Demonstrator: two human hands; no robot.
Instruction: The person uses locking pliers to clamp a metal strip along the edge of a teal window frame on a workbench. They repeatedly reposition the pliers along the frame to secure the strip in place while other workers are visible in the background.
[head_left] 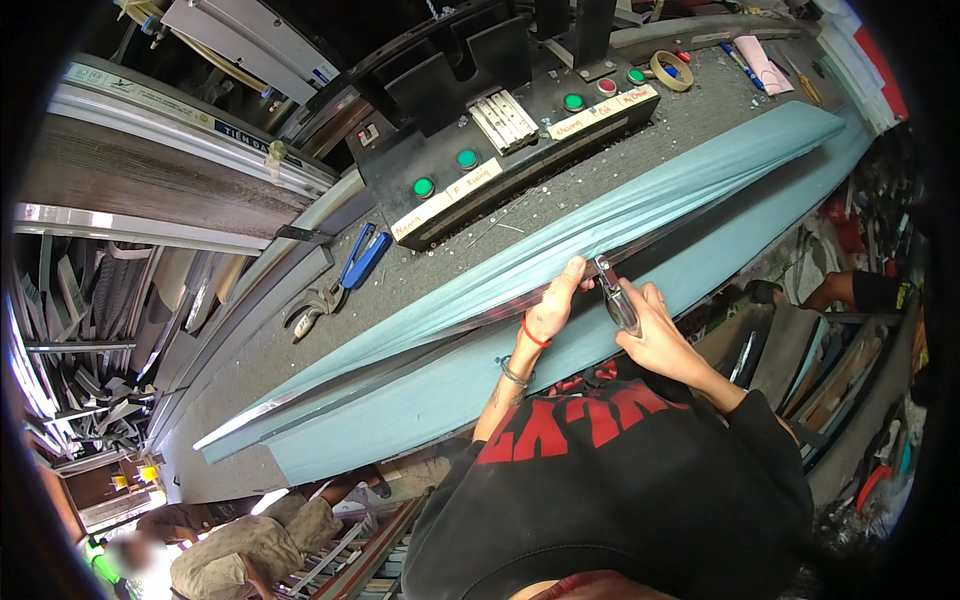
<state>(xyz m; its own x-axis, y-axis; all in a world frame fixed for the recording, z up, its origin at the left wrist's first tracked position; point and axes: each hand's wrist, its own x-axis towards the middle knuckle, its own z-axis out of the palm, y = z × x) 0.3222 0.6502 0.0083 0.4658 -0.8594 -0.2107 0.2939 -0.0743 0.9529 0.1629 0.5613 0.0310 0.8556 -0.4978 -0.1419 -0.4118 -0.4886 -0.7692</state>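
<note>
Head camera: a grey desk (262, 375) carries a long pale-blue strip (530, 262), lying slantwise before a black button box (525, 168). Midway along the strip's near edge, the person's left hand (553, 312) rests, whether gripping it cannot be told, while the right hand (660, 335) closes around a dark-handled metal tool (622, 305), its tip just beside the left hand.

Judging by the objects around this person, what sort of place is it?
It is probably a fabrication workshop, perhaps for metal or plastic profiles. A control panel with coloured push buttons, many cut strips stored at the left, and long blue-green pieces on the bench suggest this.
</note>
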